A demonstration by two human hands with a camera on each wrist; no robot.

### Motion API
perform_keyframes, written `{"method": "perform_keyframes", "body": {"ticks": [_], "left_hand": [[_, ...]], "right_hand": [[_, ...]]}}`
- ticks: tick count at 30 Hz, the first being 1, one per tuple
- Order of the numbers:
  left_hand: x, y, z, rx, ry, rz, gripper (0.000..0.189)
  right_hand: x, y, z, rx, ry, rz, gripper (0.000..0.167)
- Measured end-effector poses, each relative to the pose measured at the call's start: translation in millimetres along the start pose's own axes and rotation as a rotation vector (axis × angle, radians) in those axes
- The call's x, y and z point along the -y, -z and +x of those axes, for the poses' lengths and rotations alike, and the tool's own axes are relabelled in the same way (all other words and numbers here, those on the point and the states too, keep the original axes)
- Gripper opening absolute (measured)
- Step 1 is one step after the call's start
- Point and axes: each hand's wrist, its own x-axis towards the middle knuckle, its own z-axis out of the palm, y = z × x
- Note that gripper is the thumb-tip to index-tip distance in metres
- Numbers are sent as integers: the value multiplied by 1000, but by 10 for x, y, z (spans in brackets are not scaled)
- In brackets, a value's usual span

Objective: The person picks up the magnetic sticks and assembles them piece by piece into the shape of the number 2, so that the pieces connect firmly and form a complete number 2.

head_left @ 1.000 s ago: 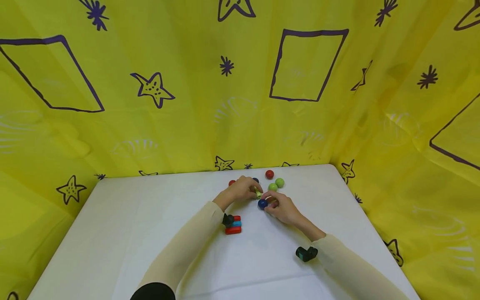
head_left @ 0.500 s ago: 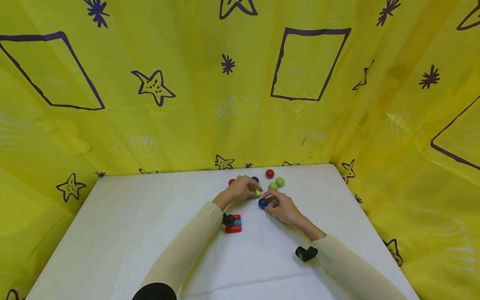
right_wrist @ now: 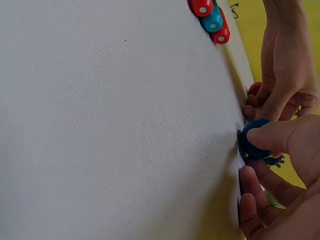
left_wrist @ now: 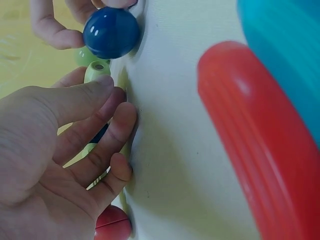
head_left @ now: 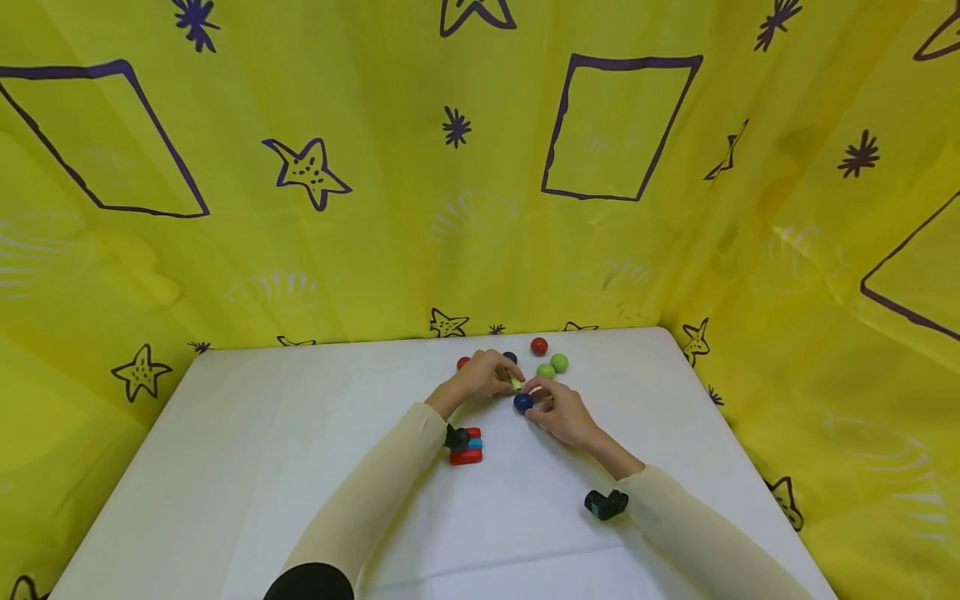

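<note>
Right of centre in the head view, a ball (head_left: 522, 403) sits in the fingers of the right hand (head_left: 566, 415), just below the near end of a stick (head_left: 517, 384) held by the left hand (head_left: 482, 376). Toward the far edge of the table (head_left: 262, 458) lie five more balls (head_left: 539, 346): two beside each other at right, one above them, two partly behind the left hand. Below that hand, three bars (head_left: 468, 457) lie side by side, partly behind a wrist camera (head_left: 455, 438).

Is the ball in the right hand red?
No, the right hand holds a blue ball, while a red ball lies near the far edge of the white table.
</note>
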Motion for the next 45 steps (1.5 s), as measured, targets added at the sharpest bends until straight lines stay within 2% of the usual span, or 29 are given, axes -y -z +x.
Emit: {"method": "perform_keyframes", "body": {"ticks": [9, 25, 36, 41, 45], "left_hand": [[-24, -9, 0, 1, 19, 12, 19], [19, 16, -24, 6, -7, -12, 22], [51, 199, -316, 27, -31, -22, 27], [127, 277, -489, 46, -53, -26, 28], [179, 331, -630, 74, -47, -27, 32]], "right_hand": [[22, -29, 58, -37, -2, -2, 29], [54, -5, 59, -2, -56, 13, 27], [58, 41, 81, 24, -50, -10, 26], [63, 31, 86, 31, -61, -11, 27], [76, 27, 92, 36, -67, -15, 27]]}}
